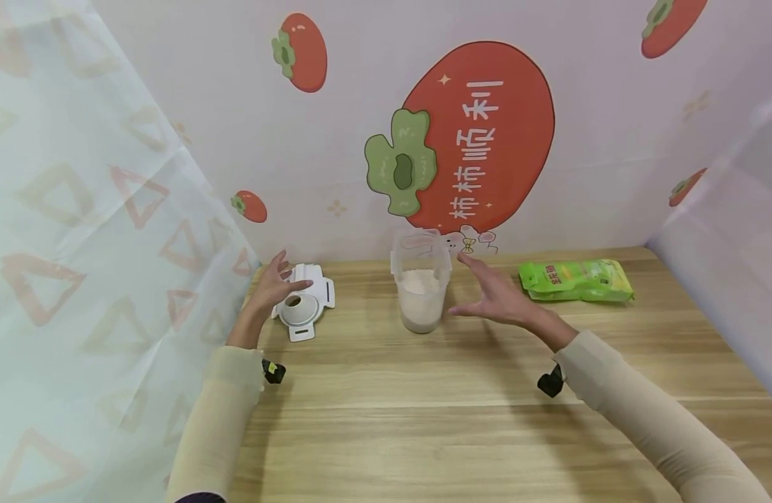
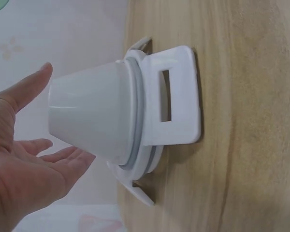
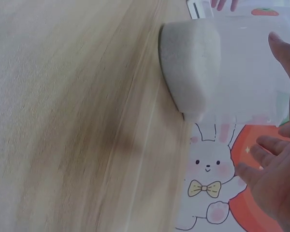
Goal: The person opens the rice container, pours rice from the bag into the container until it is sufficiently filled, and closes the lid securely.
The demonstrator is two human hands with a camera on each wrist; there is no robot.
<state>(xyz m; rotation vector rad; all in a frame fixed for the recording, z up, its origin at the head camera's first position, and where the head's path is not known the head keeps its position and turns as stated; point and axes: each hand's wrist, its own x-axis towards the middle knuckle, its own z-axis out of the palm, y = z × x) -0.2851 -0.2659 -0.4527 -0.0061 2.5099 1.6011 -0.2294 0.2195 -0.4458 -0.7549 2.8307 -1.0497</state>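
A white plastic lid (image 1: pixel 300 309) with side clips and a raised cone-shaped spout (image 2: pixel 89 111) lies on the table at the left. My left hand (image 1: pixel 275 283) is held over it, thumb and fingers spread around the spout without gripping. A clear plastic container (image 1: pixel 421 279) stands upright near the back wall, its lower half filled with white grains or powder (image 3: pixel 191 70). My right hand (image 1: pixel 500 297) hovers at the container's right side with thumb and fingers spread wide, holding nothing.
A green and yellow plastic packet (image 1: pixel 577 281) lies at the back right of the wooden table (image 1: pixel 411 419). Behind the table rises a wall sheet (image 1: pixel 323 161) printed with persimmons, and another sheet (image 1: pixel 109 244) hangs along the left side.
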